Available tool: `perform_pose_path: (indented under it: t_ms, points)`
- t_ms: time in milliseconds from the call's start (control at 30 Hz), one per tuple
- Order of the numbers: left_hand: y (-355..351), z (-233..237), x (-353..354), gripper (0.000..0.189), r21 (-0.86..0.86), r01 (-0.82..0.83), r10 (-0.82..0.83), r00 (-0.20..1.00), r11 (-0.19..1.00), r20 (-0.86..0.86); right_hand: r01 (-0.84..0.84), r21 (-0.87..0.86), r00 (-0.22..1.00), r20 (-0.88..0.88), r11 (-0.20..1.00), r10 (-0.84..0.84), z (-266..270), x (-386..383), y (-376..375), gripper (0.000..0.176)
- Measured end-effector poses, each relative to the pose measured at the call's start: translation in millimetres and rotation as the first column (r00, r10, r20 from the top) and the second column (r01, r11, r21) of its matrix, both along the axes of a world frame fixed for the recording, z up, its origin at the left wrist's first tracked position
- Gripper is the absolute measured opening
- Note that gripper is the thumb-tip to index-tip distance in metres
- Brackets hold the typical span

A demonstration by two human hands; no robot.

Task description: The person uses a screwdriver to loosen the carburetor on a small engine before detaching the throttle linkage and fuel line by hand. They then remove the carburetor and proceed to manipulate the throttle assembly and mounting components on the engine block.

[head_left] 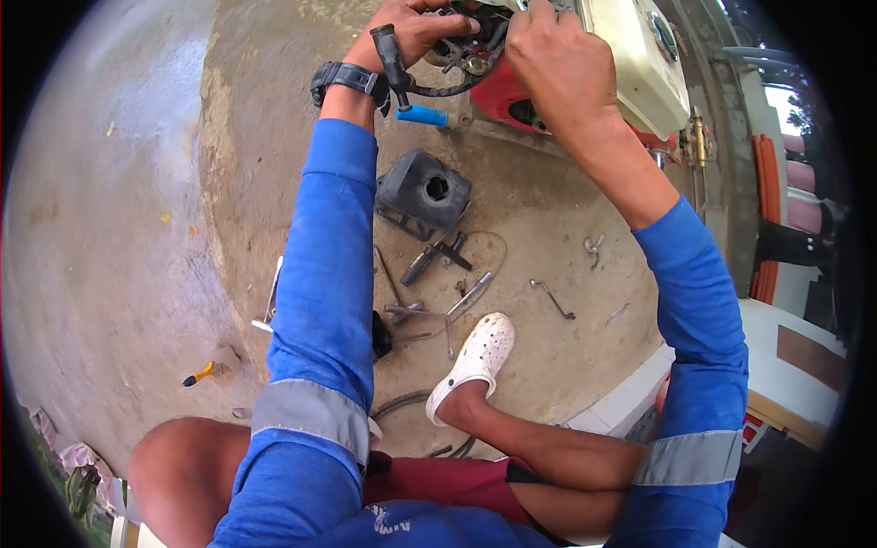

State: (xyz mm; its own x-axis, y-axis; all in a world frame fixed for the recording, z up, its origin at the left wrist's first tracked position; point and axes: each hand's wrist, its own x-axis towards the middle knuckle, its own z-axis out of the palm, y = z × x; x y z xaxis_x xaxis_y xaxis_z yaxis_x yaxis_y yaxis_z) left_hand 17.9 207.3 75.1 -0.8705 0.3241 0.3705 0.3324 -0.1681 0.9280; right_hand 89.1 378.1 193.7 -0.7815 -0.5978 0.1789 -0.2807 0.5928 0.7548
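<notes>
At the top edge, a small engine with a cream fuel tank (644, 78) and a red housing (498, 96) stands on the ground. My left hand (411, 35) is at the dark metal parts on its side, thumb stretched along them and the other fingers partly out of frame. My right hand (566, 68) is curled closed against the engine's top; what its fingers pinch is hidden. A black spark plug cap (390, 57) on a cable hangs beside my left wrist. Just below is a blue-handled tool (422, 116).
A black plastic cover (425, 192) with a round hole lies below the engine. Around it are a black-handled tool (437, 259), a Y-shaped wrench (448, 315), a bent wrench (554, 300) and a yellow-handled brush (199, 374). My white clog (480, 356) stands close to them.
</notes>
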Motion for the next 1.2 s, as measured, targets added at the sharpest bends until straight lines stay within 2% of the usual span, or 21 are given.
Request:
perform_pose_path:
  t_ms: [33,100,200,267,300,333,367,400,433,467,500,533,600,633,667,733,800,867,933,1100,1200]
  points:
    - [0,2,1,0.021,0.003,-0.001,0.001,1.0,1.0,-0.001,0.0,-0.004,1.0,-0.013,1.0,-0.001,-2,-1,1,0.013]
    - [2,4,4,0.021,0.1,0.04,-0.061,0.975,0.994,0.215,0.005,-0.01,1.0,-0.029,1.0,-0.006,-1,-1,-1,0.013]
    - [2,0,1,0.021,0.139,0.085,-0.113,0.971,0.987,0.209,-0.061,-0.092,0.996,-0.064,0.994,0.055,-1,5,-11,0.008]
    - [1,2,3,0.019,0.104,0.069,-0.098,0.948,0.992,0.302,-0.092,-0.378,0.991,-0.126,0.921,0.047,-13,14,-24,0.012]
    - [1,-5,0,0.018,0.166,0.092,-0.14,0.941,0.982,0.307,-0.08,-0.379,0.991,-0.13,0.922,0.032,-20,23,-32,0.012]
    - [1,0,1,0.017,0.225,0.11,-0.179,0.934,0.968,0.311,-0.023,-0.653,0.997,-0.07,0.757,-0.031,-28,34,-42,0.012]
    - [2,3,5,0.016,0.197,0.072,-0.128,0.949,0.978,0.287,0.04,-0.858,0.998,0.004,0.513,-0.07,-37,40,-48,0.012]
    - [2,5,5,0.016,0.194,0.081,-0.135,0.949,0.978,0.284,0.041,-0.859,0.997,0.001,0.51,-0.079,-48,40,-51,0.012]
    - [1,5,4,0.015,0.148,0.075,-0.114,0.954,0.986,0.276,0.163,-0.985,0.984,0.157,0.063,-0.088,-58,40,-53,0.009]
    - [1,4,4,0.015,0.1,0.069,-0.094,0.959,0.993,0.268,0.261,-0.881,0.956,0.294,-0.396,-0.024,-66,40,-54,0.009]
    - [3,0,2,0.017,0.149,0.062,-0.097,0.966,0.987,0.24,0.273,-0.654,0.95,0.301,-0.706,0.089,-54,45,-61,0.014]
    - [4,-5,-1,0.017,0.142,0.072,-0.106,0.964,0.987,0.243,0.268,-0.648,0.95,0.303,-0.713,0.081,-54,43,-63,0.014]
    - [5,-12,-4,0.022,0.163,0.046,-0.099,0.939,0.986,0.331,0.163,-0.237,0.962,0.254,-0.958,0.1,-59,35,-64,0.014]
    - [4,-10,-2,0.022,0.159,0.052,-0.103,0.938,0.986,0.33,0.128,-0.106,0.977,0.183,-0.986,0.107,-63,28,-61,0.01]
    - [4,-8,-1,0.023,0.168,0.05,-0.099,0.948,0.985,0.303,0.122,-0.106,0.978,0.18,-0.987,0.101,-66,21,-57,0.01]
    - [5,-6,1,0.026,0.186,0.042,-0.089,0.964,0.982,0.25,0.128,0.193,0.987,0.067,-0.973,0.144,-59,14,-62,0.011]
    - [5,-9,-2,0.026,0.198,0.056,-0.109,0.956,0.979,0.271,0.103,0.233,0.991,0.056,-0.967,0.119,-62,10,-64,0.014]
    - [6,-9,-3,0.026,0.283,0.104,-0.173,0.957,0.954,0.233,0.134,0.397,0.991,-0.069,-0.908,0.116,-70,-2,-61,0.014]
    - [5,-8,-3,0.027,0.233,0.099,-0.164,0.946,0.967,0.28,0.088,0.389,0.996,-0.038,-0.917,0.079,-73,-5,-62,0.018]
    - [5,-9,-3,0.026,0.232,0.089,-0.144,0.962,0.969,0.232,0.118,0.553,0.978,-0.208,-0.825,0.0,-85,-26,-51,0.02]
    - [4,-12,-4,0.027,0.219,0.081,-0.14,0.952,0.972,0.272,0.122,0.57,0.983,-0.183,-0.812,0.019,-81,-29,-47,0.016]
